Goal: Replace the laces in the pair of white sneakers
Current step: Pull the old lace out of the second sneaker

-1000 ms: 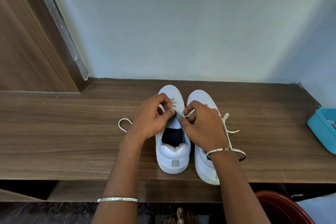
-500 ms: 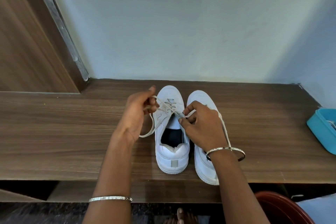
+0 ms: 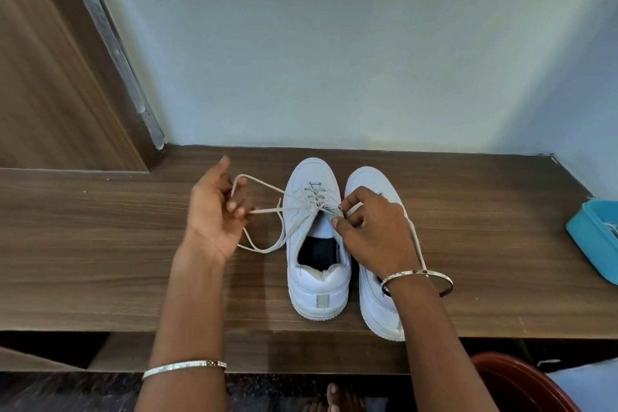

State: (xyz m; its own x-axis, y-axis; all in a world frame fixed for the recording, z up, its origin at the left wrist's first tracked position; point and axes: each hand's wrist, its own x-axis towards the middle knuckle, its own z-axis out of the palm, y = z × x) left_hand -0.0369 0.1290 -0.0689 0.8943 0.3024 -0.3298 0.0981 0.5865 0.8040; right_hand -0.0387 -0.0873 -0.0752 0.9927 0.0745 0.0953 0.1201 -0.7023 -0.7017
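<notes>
Bare toes (image 3: pixel 332 399) and the curved rim of a glossy red-brown tub (image 3: pixel 521 388) edge the bottom of the view. Above them, two forearms reach across a wood-grain laminate shelf (image 3: pixel 83 261), a slim silver bangle (image 3: pixel 184 367) on the left forearm and another bangle (image 3: pixel 434 274) loose at the right wrist.

A pair of smooth white sneakers stands side by side on the shelf, heels toward the person and toes toward the wall. The sneaker on the left (image 3: pixel 319 291) shows a dark lining and a small grey heel tab. The sneaker on the right (image 3: pixel 378 314) is partly covered by the right arm.

The right hand (image 3: pixel 374 234) pinches a flat off-white lace (image 3: pixel 264 187) between thumb and forefinger at the upper eyelets of the sneaker on the left, its other fingers curled under. From those eyelets the lace runs left to the left hand (image 3: pixel 214 211), held palm-up beside the shoe, whose curled fingers grip it. Slack hangs in a loop down to the shelf below that hand. A further strand (image 3: pixel 416 237) trails past the right hand's outer edge toward the bangle.

A blue plastic box (image 3: pixel 592 244) sits at the shelf's right end. Behind it all stand a plain pale wall (image 3: pixel 334 43) and, at left, a wood panel (image 3: pixel 40 77).
</notes>
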